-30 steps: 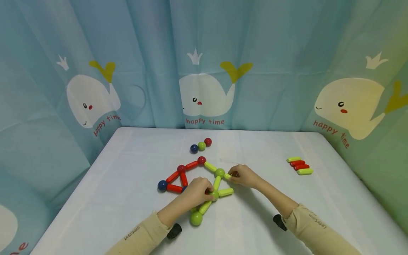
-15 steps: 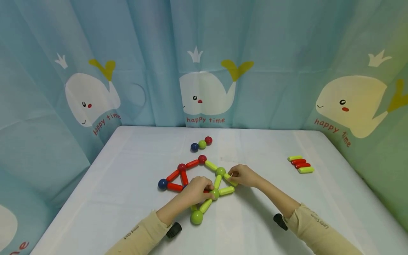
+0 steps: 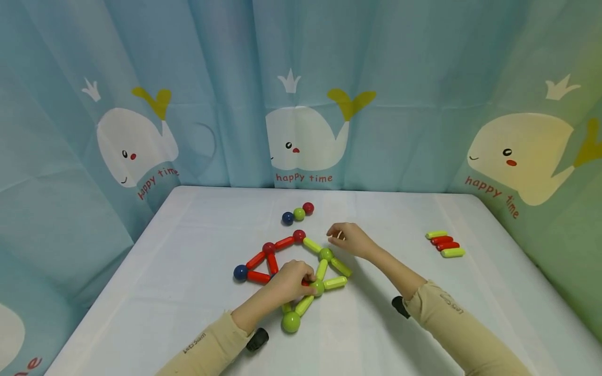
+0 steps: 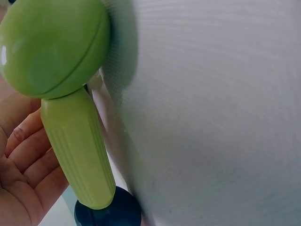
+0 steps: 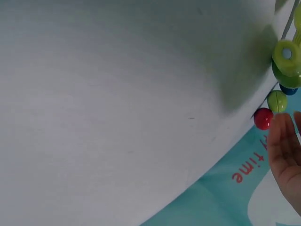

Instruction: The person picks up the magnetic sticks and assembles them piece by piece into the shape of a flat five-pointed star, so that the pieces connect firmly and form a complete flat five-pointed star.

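A flat frame of magnetic rods and balls lies mid-table. My left hand [image 3: 292, 282] pinches it at a green ball [image 3: 318, 286], and a bit of red rod shows between thumb and finger. My palm and sleeve hide part of the frame. In the left wrist view a large green ball [image 4: 54, 44] and its green rod [image 4: 80, 146] stand before the hand. My right hand [image 3: 354, 240] hovers beyond the frame's right side, fingers loosely bent and holding nothing. Two green rods [image 3: 340, 267] [image 3: 335, 283] point right from the frame, their free ends apart.
Blue, green [image 3: 299, 214] and red [image 3: 308, 208] loose balls sit in a row behind the frame. At the right lie several loose red and green rods [image 3: 444, 244] side by side. A whale-print curtain [image 3: 395, 151] hangs behind the white table [image 3: 197, 224].
My right hand has let go of the upper right green rod and moved up and slightly left. That rod has swung nearer the lower one. My left hand stays put.
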Demonstrator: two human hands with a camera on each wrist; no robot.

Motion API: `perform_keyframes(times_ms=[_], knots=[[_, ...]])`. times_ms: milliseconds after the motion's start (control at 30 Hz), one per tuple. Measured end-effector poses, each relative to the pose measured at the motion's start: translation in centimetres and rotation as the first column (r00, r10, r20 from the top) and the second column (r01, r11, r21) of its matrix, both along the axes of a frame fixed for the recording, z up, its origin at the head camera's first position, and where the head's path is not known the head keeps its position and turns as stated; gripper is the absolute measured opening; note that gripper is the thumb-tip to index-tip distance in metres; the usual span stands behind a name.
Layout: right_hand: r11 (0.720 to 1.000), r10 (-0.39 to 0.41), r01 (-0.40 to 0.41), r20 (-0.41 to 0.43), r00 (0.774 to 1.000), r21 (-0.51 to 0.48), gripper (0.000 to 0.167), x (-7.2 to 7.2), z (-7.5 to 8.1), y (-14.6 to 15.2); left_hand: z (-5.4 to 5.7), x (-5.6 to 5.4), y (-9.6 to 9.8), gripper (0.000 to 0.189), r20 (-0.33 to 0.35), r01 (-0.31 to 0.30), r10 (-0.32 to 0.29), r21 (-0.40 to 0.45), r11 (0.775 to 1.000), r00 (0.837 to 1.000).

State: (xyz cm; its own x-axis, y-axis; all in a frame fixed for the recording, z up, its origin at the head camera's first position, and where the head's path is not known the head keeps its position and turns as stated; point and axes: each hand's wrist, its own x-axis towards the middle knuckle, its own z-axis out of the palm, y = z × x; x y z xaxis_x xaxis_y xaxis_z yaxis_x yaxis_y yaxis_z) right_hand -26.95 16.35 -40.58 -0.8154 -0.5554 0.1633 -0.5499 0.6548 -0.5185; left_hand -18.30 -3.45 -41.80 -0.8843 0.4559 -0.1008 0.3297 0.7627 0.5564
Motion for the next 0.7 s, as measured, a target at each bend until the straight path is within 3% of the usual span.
perform_keyframes(times_ms=[267,700], knots=[[1.0,0.01,-0.007,-0.12,0.993,0.023,0.023,-3.4,0.5,-2.9,0.0,0.0,-0.1,0.017,0.008,-0.005,0.005,-0.002,1.0,1.0],[0.988,0.092,-0.068,-0.178,0.98,0.137,0.032,-6.7,-0.1,-5.9,-0.2,-0.1,-0.2,0.016,-0.04,0.012,-0.012,-0.016,1.0,0.999]])
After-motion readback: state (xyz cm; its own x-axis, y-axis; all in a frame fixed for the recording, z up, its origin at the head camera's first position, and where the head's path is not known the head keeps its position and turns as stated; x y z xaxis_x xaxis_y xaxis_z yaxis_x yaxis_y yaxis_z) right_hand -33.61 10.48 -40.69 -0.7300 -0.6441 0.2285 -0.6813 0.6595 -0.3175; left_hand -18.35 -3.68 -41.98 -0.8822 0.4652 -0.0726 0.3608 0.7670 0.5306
